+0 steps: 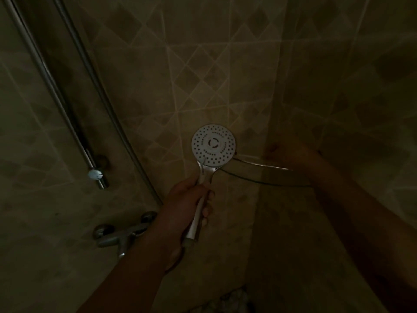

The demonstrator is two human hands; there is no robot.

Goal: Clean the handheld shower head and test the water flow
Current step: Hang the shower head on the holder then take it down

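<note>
At frame centre, shower head [214,147] is gripped by its handle in left hand [182,213], spray face turned to camera. Right hand [291,152] is reached onto glass corner shelf [259,171]; grip unreadable in the dark. Mixer tap [121,236] is seen lower left.

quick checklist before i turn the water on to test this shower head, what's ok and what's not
1. Grip: left hand wraps the shower head handle: ok.
2. Spray face visible, nozzles toward the camera, not away from you: not ok.
3. Nozzles clean: too dim, cannot tell.
4. Right hand free: it reaches to the glass corner shelf; cannot tell.
5. Mixer tap in reach, below the left forearm: ok.
</note>
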